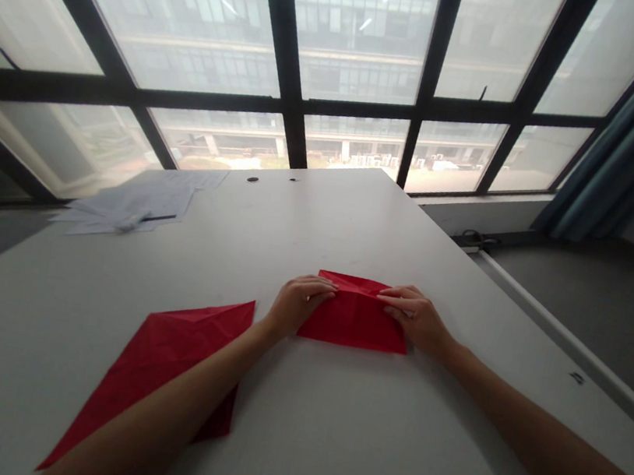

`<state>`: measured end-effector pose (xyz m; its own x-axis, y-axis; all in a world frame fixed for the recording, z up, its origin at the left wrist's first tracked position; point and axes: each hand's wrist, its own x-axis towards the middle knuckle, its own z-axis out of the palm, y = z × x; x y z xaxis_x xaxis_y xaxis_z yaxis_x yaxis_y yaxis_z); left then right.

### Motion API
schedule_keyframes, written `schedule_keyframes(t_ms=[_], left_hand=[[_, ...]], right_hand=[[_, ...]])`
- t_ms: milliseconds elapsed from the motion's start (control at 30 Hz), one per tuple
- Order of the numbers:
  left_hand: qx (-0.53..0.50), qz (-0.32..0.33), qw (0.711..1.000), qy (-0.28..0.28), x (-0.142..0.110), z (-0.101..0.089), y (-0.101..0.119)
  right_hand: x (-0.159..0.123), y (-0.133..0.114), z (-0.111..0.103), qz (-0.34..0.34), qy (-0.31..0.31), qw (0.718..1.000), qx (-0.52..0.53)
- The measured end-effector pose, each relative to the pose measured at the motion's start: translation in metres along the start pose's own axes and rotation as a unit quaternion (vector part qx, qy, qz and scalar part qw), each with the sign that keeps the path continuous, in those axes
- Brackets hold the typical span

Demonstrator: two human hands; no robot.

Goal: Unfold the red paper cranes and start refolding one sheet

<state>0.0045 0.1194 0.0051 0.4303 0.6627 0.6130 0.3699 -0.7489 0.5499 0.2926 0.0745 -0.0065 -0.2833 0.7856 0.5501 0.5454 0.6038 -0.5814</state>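
Observation:
A red sheet of paper (353, 321) with a fold across its upper part lies on the white table, between my two hands. My left hand (301, 300) pinches its left side at the fold, thumb and fingers together. At the right end of the same fold, my right hand (413, 311) grips the paper between thumb and fingers. Under my left forearm rests a second, larger red paper (168, 354), creased and angular in outline; the forearm hides part of it.
White papers (142, 197) lie loosely piled at the table's far left, with a dark pen-like stick (159, 218) on them. Two cable holes sit near the far edge of the table (331, 224). Windows stand behind it, and a blue curtain (615, 169) hangs at right.

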Motion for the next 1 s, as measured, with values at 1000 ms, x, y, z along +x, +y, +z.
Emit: schedule_keyframes(t_ms=[1000], left_hand=[[0.077,0.021,0.982,-0.172,0.002,-0.008,0.015]], right_hand=[[0.002,-0.003,-0.007,-0.035,-0.124,0.983,-0.129]])
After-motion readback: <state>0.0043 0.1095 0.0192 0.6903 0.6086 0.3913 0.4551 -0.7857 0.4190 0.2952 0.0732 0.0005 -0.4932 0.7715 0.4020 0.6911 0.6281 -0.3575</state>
